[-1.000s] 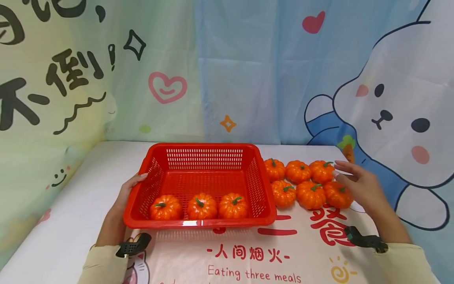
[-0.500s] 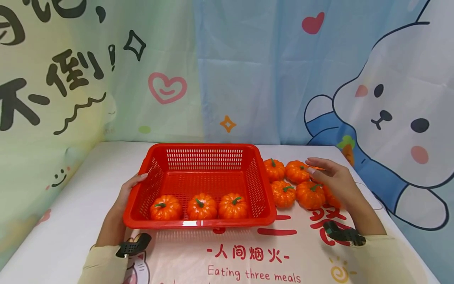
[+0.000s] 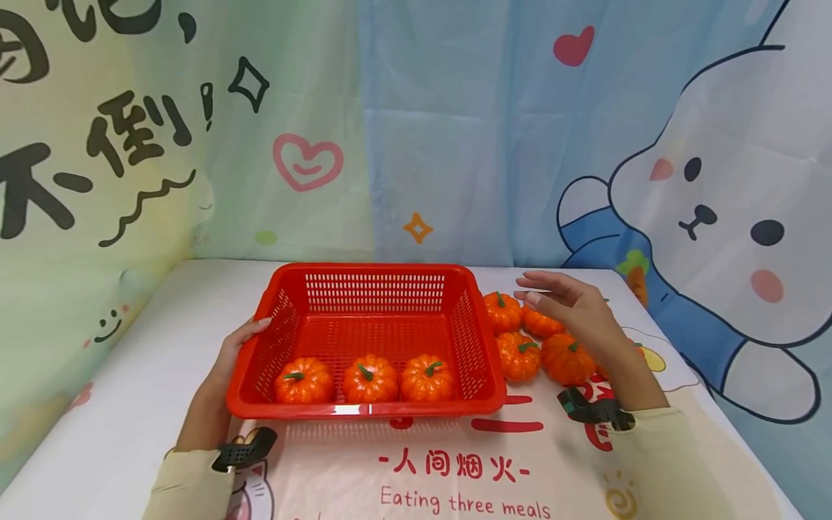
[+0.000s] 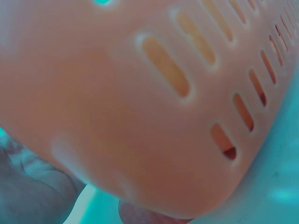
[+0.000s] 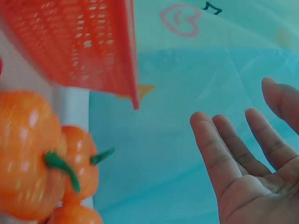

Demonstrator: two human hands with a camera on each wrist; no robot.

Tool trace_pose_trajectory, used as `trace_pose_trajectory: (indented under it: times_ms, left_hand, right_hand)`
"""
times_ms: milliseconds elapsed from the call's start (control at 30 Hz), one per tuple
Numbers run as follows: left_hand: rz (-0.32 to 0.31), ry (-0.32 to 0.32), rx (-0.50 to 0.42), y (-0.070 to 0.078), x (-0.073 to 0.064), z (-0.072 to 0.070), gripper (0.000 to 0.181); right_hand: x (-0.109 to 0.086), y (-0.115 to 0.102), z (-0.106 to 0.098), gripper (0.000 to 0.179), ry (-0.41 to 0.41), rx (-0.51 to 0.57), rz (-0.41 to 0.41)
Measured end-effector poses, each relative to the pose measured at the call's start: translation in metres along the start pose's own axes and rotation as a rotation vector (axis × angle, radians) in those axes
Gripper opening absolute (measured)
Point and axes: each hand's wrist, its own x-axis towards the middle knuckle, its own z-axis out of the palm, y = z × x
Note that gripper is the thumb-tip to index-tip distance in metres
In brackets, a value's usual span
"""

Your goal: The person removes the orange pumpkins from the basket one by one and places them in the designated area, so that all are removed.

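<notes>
A red plastic basket [image 3: 364, 411] with slotted walls stands before me, and a row of 3 small orange pumpkins [image 3: 370, 378] with green stems lies along its near side. My left hand [image 3: 229, 355] grips the basket's left side, thumb over the rim; the left wrist view shows the basket wall [image 4: 117, 126] close up with part of the hand [image 4: 35, 184] below it. My right hand [image 3: 572, 307] hovers over several more pumpkins [image 3: 518, 357] right of the basket, partly hiding them. Its fingers are spread and hold nothing, as the right wrist view of the hand [image 5: 261, 182] shows.
A white table [image 3: 175, 310] carries a printed mat [image 3: 455, 469] under the basket and pumpkins. Behind it hangs a patterned cloth backdrop [image 3: 435, 166]. The loose pumpkins sit close against the basket's right wall.
My right hand has moved left, from the far right pumpkins to above those nearer the basket, holding nothing. The left hand, the basket and the pumpkins inside have stayed put.
</notes>
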Motion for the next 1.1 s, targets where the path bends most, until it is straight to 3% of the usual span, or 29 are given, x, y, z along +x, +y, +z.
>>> trace_pose_trajectory:
  times_ms: [300, 467, 667, 933, 1100]
  left_hand:
    - [-0.01, 0.003, 0.011, 0.0, 0.0, 0.002, 0.05]
    - [-0.001, 0.008, 0.025, 0.002, 0.0, 0.002, 0.049]
    - [-0.002, 0.022, 0.032, 0.002, 0.001, 0.002, 0.049]
    - [0.008, 0.016, 0.032, -0.001, 0.001, 0.001, 0.048]
    - [0.015, 0.02, 0.04, -0.001, 0.001, 0.0, 0.049]
  right_hand:
    - [0.015, -0.019, 0.016, 0.05, -0.147, 0.09, -0.012]
    - [0.023, -0.03, 0.025, 0.052, -0.183, 0.111, -0.029]
    - [0.036, -0.039, 0.04, 0.05, -0.248, 0.171, -0.098]
    - [0.053, -0.042, 0.063, 0.046, -0.408, 0.327, -0.204]
    - [0.062, -0.051, 0.078, 0.046, -0.48, 0.325, -0.234]
